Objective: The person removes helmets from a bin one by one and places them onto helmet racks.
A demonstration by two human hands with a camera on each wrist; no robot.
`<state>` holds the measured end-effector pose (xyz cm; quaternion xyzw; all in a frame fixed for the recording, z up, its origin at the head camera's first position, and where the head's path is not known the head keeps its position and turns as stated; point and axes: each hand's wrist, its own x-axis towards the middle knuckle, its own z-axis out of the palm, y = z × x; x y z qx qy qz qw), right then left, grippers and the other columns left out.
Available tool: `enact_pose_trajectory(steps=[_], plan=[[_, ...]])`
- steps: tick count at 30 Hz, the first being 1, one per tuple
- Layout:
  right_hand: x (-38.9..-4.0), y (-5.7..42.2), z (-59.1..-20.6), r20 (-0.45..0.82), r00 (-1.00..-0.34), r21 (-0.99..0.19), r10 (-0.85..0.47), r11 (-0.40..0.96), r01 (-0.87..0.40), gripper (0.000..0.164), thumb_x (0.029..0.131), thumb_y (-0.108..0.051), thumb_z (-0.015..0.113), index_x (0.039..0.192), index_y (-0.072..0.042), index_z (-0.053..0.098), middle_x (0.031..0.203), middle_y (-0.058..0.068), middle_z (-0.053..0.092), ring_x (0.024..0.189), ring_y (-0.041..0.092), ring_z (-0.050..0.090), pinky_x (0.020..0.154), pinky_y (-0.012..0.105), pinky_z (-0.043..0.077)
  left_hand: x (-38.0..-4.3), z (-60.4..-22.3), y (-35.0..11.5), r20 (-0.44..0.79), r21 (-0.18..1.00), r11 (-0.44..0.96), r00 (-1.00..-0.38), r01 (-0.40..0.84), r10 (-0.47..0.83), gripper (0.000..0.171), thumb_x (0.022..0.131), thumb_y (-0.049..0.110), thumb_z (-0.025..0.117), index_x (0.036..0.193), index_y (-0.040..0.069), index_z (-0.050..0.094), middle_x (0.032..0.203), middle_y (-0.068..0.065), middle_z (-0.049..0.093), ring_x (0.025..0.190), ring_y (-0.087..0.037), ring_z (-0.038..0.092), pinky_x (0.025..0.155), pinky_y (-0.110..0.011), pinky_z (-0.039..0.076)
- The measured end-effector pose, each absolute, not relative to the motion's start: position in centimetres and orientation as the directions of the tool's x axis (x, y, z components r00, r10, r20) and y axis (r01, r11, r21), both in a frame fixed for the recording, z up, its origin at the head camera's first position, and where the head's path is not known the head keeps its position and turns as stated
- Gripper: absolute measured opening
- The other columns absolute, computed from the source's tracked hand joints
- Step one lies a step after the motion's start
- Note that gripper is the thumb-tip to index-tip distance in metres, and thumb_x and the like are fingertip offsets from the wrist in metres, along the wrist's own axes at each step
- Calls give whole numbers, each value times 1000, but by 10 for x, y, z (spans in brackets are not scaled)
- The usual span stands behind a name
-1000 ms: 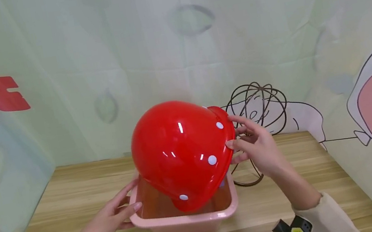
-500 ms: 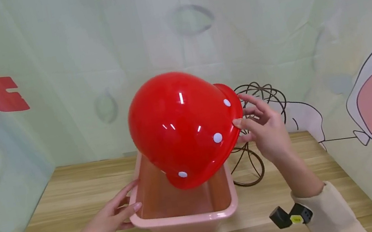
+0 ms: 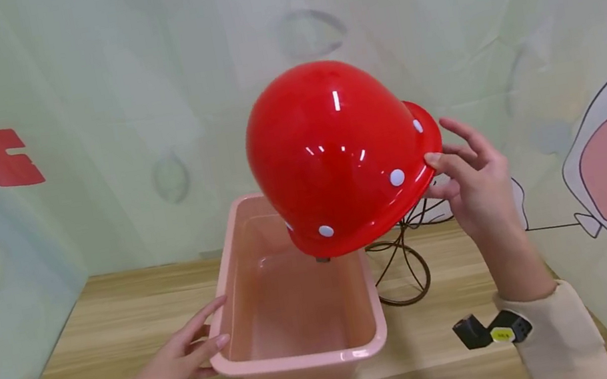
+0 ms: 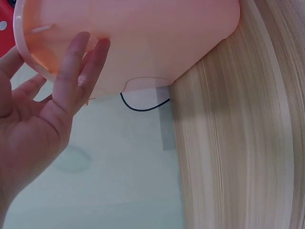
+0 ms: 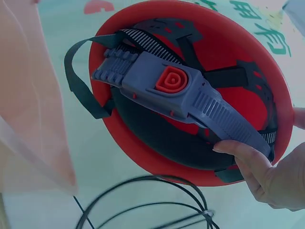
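A red hard hat (image 3: 333, 150) with white round studs hangs tilted above the right far part of a pink plastic basin (image 3: 309, 359). My right hand (image 3: 479, 182) grips the hat's brim, thumb on the outside. Inside the hat, the right wrist view shows a grey headband adjuster (image 5: 162, 86) with a red knob and a dark green strap (image 5: 83, 90) looping out. My left hand (image 3: 178, 360) holds the basin's left rim near its front corner. In the left wrist view, two of its fingers (image 4: 71, 67) lie along the basin's outer wall.
Behind the basin's right side stands a dark wire whisk-shaped coil (image 3: 405, 266), partly hidden by the hat. The wooden table (image 3: 140, 299) meets a printed cloth backdrop (image 3: 119, 147) at the back and both sides.
My right hand has lifted the hard hat up and to the right, out of the basin, uncovering the basin's inside. My left hand stays at the rim.
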<state>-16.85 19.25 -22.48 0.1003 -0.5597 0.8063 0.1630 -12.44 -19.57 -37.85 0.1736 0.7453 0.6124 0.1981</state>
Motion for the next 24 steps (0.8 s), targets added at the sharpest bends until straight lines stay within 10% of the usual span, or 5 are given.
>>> enact_pose_trajectory(steps=[24], plan=[[-169, 239, -247, 270, -906, -831, 325, -397, -390, 53, 82, -1, 65, 130, -9, 45, 116, 14, 52, 89, 24, 61, 73, 37, 52, -123, -382, -199, -73, 980, 195, -865, 29, 496, 62, 97, 17, 46, 147, 9, 11, 122, -34, 39, 101, -35, 55, 77, -35, 53]])
